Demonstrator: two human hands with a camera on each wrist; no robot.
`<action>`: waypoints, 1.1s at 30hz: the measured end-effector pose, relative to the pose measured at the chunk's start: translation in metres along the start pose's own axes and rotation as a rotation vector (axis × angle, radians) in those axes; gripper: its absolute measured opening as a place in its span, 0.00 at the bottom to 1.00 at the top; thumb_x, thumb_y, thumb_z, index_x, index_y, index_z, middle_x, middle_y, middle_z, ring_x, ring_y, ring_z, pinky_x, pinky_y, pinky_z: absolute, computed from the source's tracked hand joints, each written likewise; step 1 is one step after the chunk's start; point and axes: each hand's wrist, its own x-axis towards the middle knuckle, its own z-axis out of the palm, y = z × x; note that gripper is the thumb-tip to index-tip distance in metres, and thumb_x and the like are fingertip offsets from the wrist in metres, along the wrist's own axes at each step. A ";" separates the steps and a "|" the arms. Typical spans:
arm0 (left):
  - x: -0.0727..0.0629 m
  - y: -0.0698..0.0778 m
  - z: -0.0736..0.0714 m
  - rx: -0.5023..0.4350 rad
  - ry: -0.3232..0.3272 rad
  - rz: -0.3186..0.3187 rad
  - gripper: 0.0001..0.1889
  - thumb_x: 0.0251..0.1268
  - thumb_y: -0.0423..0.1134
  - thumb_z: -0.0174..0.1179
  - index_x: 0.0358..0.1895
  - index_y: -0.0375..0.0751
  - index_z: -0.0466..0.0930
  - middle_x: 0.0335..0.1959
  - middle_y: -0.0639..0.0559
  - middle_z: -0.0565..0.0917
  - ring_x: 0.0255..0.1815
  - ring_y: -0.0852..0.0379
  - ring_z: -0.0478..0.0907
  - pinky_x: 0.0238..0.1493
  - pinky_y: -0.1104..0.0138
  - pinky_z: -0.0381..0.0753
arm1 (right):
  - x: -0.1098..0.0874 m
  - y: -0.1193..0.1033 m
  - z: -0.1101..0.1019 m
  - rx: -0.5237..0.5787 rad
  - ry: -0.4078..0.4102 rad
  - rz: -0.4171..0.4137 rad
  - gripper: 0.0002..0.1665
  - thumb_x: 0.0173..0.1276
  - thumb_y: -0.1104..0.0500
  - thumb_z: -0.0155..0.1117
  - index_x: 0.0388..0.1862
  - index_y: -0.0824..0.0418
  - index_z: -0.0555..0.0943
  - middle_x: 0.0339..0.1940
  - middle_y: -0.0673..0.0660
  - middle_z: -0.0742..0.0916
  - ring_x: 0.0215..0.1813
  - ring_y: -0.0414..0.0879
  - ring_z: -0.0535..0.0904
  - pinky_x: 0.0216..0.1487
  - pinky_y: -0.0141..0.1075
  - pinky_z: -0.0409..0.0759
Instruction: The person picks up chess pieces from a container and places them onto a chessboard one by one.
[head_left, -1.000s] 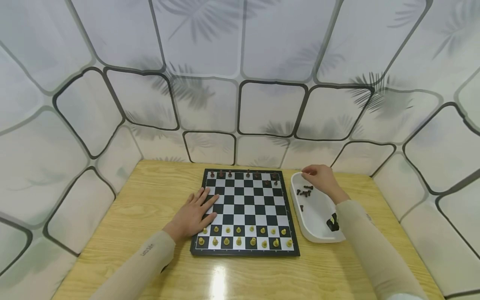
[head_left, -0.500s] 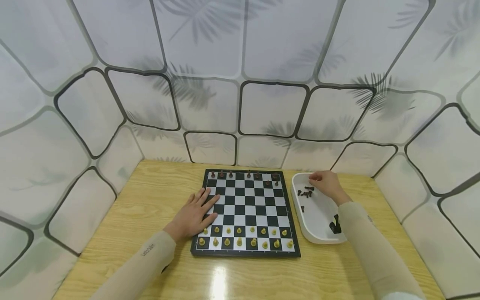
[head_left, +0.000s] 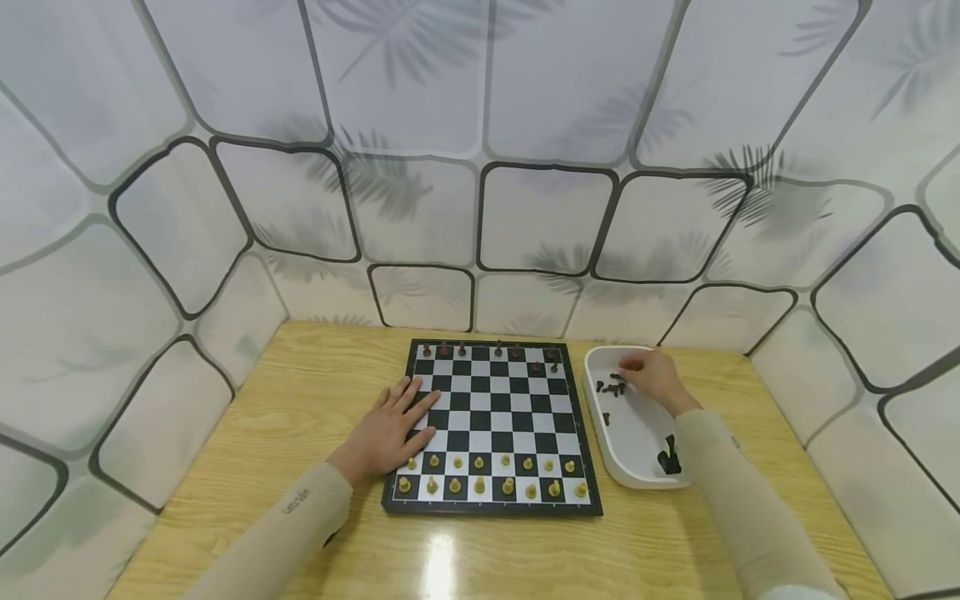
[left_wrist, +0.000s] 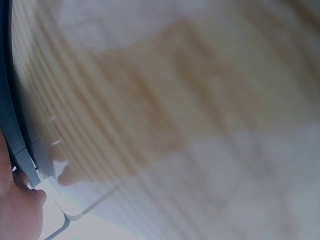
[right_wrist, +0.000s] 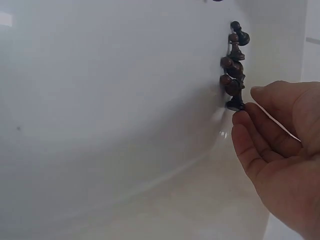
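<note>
My left hand point(head_left: 386, 433) lies flat with spread fingers on the left edge of a black-and-white chessboard point(head_left: 491, 507). In the left wrist view only part of that hand point(left_wrist: 20, 210) shows, at the lower left. My right hand point(head_left: 651, 375) is inside the far end of a white tray point(head_left: 637, 482). Several dark brown chess pieces point(head_left: 617, 389) lie there in a cluster. In the right wrist view the fingertips point(right_wrist: 240, 119) are at the base of the nearest dark chess piece point(right_wrist: 235, 103); the thumb stands apart from them, and no piece is gripped.
Two rows of yellow chess pieces point(head_left: 508, 485) stand along the board's near side. Several dark pieces point(head_left: 498, 350) stand at its far side. One dark piece point(head_left: 606, 418) lies alone in the tray, and a black object point(head_left: 670, 458) shows by the right sleeve. A patterned wall point(head_left: 525, 297) borders the wooden table point(head_left: 330, 354).
My right hand has moved from the tray's far left rim rightward and down to the dark pieces inside. The left hand has stayed on the board.
</note>
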 end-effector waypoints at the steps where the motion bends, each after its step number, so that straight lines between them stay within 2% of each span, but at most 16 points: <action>1: 0.000 0.000 0.000 -0.001 -0.001 -0.001 0.36 0.84 0.64 0.42 0.86 0.53 0.55 0.88 0.38 0.48 0.89 0.36 0.43 0.85 0.37 0.49 | 0.000 0.001 0.001 0.001 0.001 0.000 0.16 0.72 0.63 0.66 0.53 0.72 0.87 0.50 0.71 0.90 0.53 0.65 0.87 0.55 0.54 0.86; 7: 0.000 0.000 0.001 -0.006 0.007 0.000 0.36 0.84 0.64 0.42 0.86 0.52 0.55 0.88 0.37 0.48 0.89 0.35 0.43 0.85 0.37 0.50 | 0.001 0.004 0.006 -0.004 -0.011 0.024 0.14 0.73 0.63 0.65 0.52 0.70 0.88 0.51 0.69 0.91 0.51 0.62 0.87 0.52 0.52 0.87; 13: -0.001 0.000 0.000 -0.003 0.002 0.004 0.36 0.84 0.63 0.42 0.86 0.52 0.55 0.88 0.37 0.48 0.89 0.35 0.43 0.84 0.37 0.50 | 0.002 0.005 0.010 -0.069 -0.011 0.037 0.13 0.72 0.61 0.67 0.50 0.66 0.90 0.49 0.66 0.92 0.49 0.58 0.88 0.52 0.51 0.87; 19: -0.001 -0.001 0.001 -0.012 0.033 0.015 0.36 0.84 0.62 0.43 0.85 0.50 0.58 0.87 0.36 0.51 0.88 0.33 0.46 0.83 0.36 0.53 | 0.003 0.001 0.009 -0.146 -0.043 -0.015 0.12 0.69 0.62 0.68 0.47 0.66 0.90 0.45 0.64 0.93 0.44 0.54 0.88 0.52 0.52 0.86; 22: -0.001 -0.001 0.001 -0.012 0.025 0.012 0.36 0.84 0.63 0.42 0.86 0.50 0.57 0.87 0.36 0.51 0.88 0.33 0.46 0.83 0.36 0.53 | 0.002 -0.002 0.008 -0.168 -0.058 -0.046 0.12 0.69 0.63 0.67 0.47 0.67 0.90 0.43 0.63 0.93 0.40 0.52 0.86 0.49 0.50 0.86; 27: 0.000 -0.001 0.001 -0.008 0.016 0.003 0.36 0.84 0.63 0.42 0.86 0.51 0.56 0.88 0.36 0.50 0.88 0.34 0.45 0.84 0.36 0.52 | 0.001 -0.007 0.008 -0.132 -0.072 -0.070 0.13 0.69 0.65 0.66 0.47 0.71 0.89 0.41 0.65 0.92 0.38 0.51 0.85 0.46 0.48 0.86; 33: 0.000 -0.001 0.000 0.000 -0.010 -0.009 0.37 0.84 0.64 0.41 0.87 0.53 0.54 0.88 0.38 0.47 0.89 0.36 0.42 0.85 0.38 0.50 | 0.001 -0.010 0.006 -0.097 -0.053 -0.033 0.15 0.70 0.63 0.65 0.50 0.71 0.88 0.46 0.67 0.92 0.43 0.55 0.87 0.48 0.50 0.87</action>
